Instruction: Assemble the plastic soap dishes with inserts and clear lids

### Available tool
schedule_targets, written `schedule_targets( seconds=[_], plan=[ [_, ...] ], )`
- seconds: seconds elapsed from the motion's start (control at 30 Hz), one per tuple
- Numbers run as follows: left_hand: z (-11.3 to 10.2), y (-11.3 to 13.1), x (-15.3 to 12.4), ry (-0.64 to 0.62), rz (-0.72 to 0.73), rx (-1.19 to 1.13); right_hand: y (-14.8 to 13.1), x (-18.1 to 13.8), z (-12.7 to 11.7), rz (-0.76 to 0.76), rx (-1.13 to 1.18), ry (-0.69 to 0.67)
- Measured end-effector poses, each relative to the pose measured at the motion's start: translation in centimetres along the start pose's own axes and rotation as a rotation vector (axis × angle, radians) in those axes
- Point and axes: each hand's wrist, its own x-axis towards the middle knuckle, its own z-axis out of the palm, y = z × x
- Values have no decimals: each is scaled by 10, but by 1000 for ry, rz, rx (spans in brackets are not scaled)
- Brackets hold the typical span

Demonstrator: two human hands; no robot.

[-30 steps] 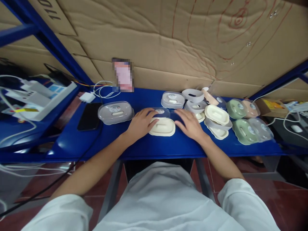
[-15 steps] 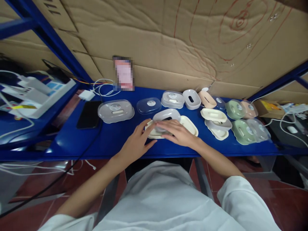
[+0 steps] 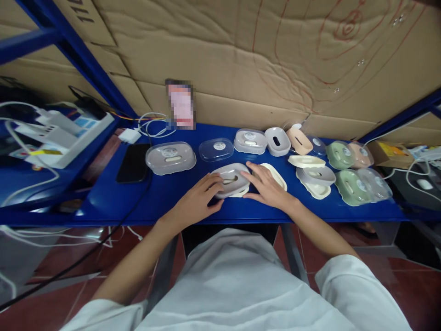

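- Grey slotted tray: lies near the front edge of the surface, centre, seated on a cream base that shows only as a sliver beneath it. Its long axis runs left to right.
- Left hand: fingers loosely spread, tips touching the tray's left end, which lies just ahead and to the right of them.
- Right hand: fingers extended and flat on the tray's right end, not curled round it. Both hands are equally near, and the tray sits between them.
- Cream dish: just behind the right hand.
- Blue surface: carries a clear lid and a grey lidded box behind the tray, a black phone further left, and green dishes to the right.
- Cardboard wall: backs the surface.
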Motion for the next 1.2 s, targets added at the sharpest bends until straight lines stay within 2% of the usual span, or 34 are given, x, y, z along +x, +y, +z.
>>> schedule_targets(
  seconds=[0.17,0.3,0.4,0.53,0.63,0.7,0.77,0.83,0.9,1.03,1.2],
  plan=[
    [-5,-14,4,-75,2,-28,3,0,0,-72,-24,-55],
    [-6,-24,17,-83,24,7,-4,6,4,-72,-24,-17],
    [-4,-24,24,-96,34,64,-3,8,6,-32,-25,31],
    [4,-18,24,-139,41,111,4,6,6,-46,-3,-19],
    [2,-17,28,-125,32,81,10,7,5,-33,45,-33],
    [-4,-22,41,-71,-26,59,13,11,3,-43,79,-34],
    [-11,-33,62,-3,-163,127,16,18,2,-56,94,-55],
    [-15,-48,85,-44,-323,243,21,26,2,-50,89,-84],
    [-16,-65,103,-106,-474,265,27,32,4,-28,90,-99],
    [-12,-89,111,-146,-443,195,39,33,8,7,144,-57],
    [-8,-86,96,-172,-429,324,46,22,-3,14,167,-65]
  ],
)
